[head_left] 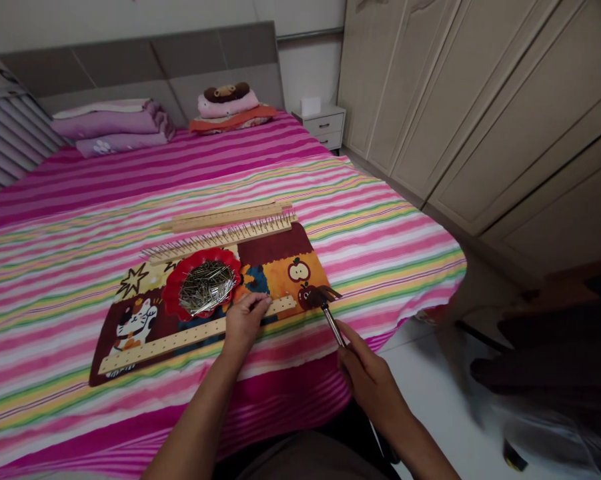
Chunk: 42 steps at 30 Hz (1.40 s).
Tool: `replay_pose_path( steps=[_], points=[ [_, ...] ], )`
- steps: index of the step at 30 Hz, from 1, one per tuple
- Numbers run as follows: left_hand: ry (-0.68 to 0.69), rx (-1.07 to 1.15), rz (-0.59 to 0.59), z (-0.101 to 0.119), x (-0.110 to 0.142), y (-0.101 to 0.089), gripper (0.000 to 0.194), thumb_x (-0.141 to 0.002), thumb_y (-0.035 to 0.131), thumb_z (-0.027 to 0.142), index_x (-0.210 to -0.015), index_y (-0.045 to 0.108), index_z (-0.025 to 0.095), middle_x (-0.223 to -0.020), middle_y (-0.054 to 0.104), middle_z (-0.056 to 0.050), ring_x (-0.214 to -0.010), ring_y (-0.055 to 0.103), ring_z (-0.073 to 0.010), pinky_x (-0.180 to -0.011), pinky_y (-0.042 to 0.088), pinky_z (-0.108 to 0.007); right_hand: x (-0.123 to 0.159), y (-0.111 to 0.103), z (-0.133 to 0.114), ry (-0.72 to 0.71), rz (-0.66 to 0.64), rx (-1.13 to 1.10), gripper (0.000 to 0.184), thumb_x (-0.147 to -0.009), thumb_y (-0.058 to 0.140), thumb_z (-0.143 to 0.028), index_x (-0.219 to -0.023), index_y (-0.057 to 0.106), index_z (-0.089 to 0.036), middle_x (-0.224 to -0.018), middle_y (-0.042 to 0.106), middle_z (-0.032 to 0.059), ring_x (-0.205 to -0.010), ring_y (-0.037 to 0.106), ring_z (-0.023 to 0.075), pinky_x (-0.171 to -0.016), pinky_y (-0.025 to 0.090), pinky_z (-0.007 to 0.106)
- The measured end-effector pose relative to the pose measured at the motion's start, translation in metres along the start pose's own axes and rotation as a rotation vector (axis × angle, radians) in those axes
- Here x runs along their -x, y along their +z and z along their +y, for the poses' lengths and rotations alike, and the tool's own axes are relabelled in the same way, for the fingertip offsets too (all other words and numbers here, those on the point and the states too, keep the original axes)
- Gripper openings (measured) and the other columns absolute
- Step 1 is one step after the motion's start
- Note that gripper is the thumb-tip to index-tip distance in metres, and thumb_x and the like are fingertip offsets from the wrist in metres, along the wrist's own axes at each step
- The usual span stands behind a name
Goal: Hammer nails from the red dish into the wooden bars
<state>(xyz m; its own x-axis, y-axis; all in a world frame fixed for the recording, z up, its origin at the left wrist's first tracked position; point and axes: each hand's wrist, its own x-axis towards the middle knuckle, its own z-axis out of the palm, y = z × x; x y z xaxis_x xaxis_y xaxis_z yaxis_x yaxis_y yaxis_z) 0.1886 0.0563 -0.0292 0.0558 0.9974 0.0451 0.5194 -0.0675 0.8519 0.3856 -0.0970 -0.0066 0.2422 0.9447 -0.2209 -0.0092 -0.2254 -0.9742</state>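
My left hand [245, 322] rests on a long wooden strip with a row of holes [180, 338]; its fingertips are pinched together at the strip's right part, and I cannot make out what they hold. My right hand [367, 373] is closed round the metal handle of a small claw hammer [324, 299], whose dark head hovers just right of the strip's end. A red scalloped dish [176, 283] full of thin metal nails [206, 286] sits just behind the strip. All of this lies on a dark cartoon-printed mat [280, 257] on a striped bed.
Behind the dish lie a wooden strip studded with upright nails [225, 237] and a plain wooden strip [225, 217]. Folded bedding [113, 125] and a pillow pile [229, 105] sit by the headboard. Wardrobe doors [480, 100] line the right side; a white nightstand [323, 123] stands in the corner.
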Motion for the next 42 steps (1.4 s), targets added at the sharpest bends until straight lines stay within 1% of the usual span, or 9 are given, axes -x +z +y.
replay_pose_path(
  steps=[7,16,20,23,28,31,34,39,42],
  points=[
    [0.125,-0.074,0.025,-0.001,0.005,0.001,0.015,-0.074,0.06,0.034,-0.073,0.069,0.022,-0.076,0.066,0.0,-0.075,0.059,-0.014,-0.071,0.045,-0.026,0.004,0.002,-0.012,-0.05,-0.042,0.054,0.045,-0.091,0.044,-0.033,-0.133,0.05,-0.019,-0.065,0.059,-0.0014,-0.056,0.052,0.014,-0.051,0.043,0.022],
    [0.208,-0.122,0.043,0.0,0.009,0.004,0.013,-0.077,0.057,0.028,-0.073,0.067,0.021,-0.076,0.065,-0.001,-0.075,0.058,-0.0135,-0.073,0.044,-0.025,-0.019,0.028,-0.039,-0.335,-0.214,0.323,0.045,-0.092,0.038,-0.02,-0.137,0.046,-0.023,-0.071,0.066,0.0009,-0.068,0.064,0.0186,-0.068,0.052,0.03],
    [0.238,-0.154,0.058,0.001,0.009,0.005,0.013,-0.077,0.056,0.025,-0.07,0.066,0.021,-0.072,0.064,0.0,-0.071,0.056,-0.0125,-0.07,0.043,-0.024,-0.025,0.036,-0.04,-0.442,-0.246,0.333,0.049,-0.093,0.036,-0.015,-0.141,0.039,-0.023,-0.109,0.068,0.0074,-0.104,0.062,0.0217,-0.088,0.049,0.035],
    [0.255,-0.18,0.054,-0.001,0.009,0.006,0.014,-0.078,0.055,0.023,-0.068,0.065,0.021,-0.068,0.061,0.0,-0.068,0.055,-0.0125,-0.066,0.042,-0.023,-0.027,0.037,-0.041,-0.436,-0.315,0.399,0.052,-0.092,0.037,-0.012,-0.143,0.036,-0.022,-0.124,0.063,0.0104,-0.114,0.058,0.0232,-0.093,0.047,0.038],
    [0.263,-0.188,0.06,-0.005,0.008,0.008,0.014,-0.079,0.055,0.025,-0.071,0.066,0.021,-0.072,0.063,0.0,-0.072,0.057,-0.0127,-0.07,0.044,-0.024,-0.022,0.032,-0.045,-0.442,-0.247,0.355,0.049,-0.093,0.037,-0.016,-0.141,0.04,-0.023,-0.12,0.065,0.0085,-0.101,0.064,0.0213,-0.086,0.051,0.034],
    [0.271,-0.183,0.057,-0.006,0.008,0.01,0.013,-0.079,0.056,0.025,-0.072,0.066,0.022,-0.074,0.065,0.0,-0.074,0.059,-0.0128,-0.072,0.045,-0.025,-0.014,0.026,-0.041,-0.373,-0.144,0.284,0.047,-0.093,0.039,-0.021,-0.14,0.043,-0.023,-0.094,0.07,0.0051,-0.075,0.066,0.0182,-0.066,0.053,0.028],
    [0.28,-0.2,0.046,-0.005,0.01,0.006,0.011,-0.078,0.057,0.024,-0.076,0.067,0.022,-0.075,0.066,-0.001,-0.073,0.06,-0.0132,-0.07,0.047,-0.025,-0.003,0.018,-0.028,-0.262,-0.046,0.221,0.045,-0.093,0.041,-0.026,-0.137,0.048,-0.021,-0.068,0.063,0.0004,-0.053,0.056,0.0142,-0.05,0.046,0.022],
    [0.312,-0.323,0.214,-0.004,0.01,-0.034,0.017,-0.08,0.051,0.026,-0.083,0.067,0.022,-0.082,0.066,-0.003,-0.08,0.061,-0.0159,-0.075,0.047,-0.027,0.012,0.009,-0.003,-0.154,0.024,0.073,0.046,-0.088,0.05,-0.036,-0.132,0.055,-0.02,-0.062,0.058,-0.001,-0.048,0.048,0.0121,-0.042,0.039,0.019],
    [0.164,-0.502,0.347,-0.003,-0.002,-0.064,0.019,-0.08,0.051,0.03,-0.084,0.068,0.021,-0.086,0.068,-0.005,-0.083,0.061,-0.0183,-0.076,0.046,-0.028,0.016,0.008,0.0,-0.055,0.09,-0.046,0.05,-0.086,0.053,-0.041,-0.131,0.056,-0.018,-0.064,0.057,-0.0013,-0.05,0.046,0.0107,-0.043,0.038,0.018]
  ],
)
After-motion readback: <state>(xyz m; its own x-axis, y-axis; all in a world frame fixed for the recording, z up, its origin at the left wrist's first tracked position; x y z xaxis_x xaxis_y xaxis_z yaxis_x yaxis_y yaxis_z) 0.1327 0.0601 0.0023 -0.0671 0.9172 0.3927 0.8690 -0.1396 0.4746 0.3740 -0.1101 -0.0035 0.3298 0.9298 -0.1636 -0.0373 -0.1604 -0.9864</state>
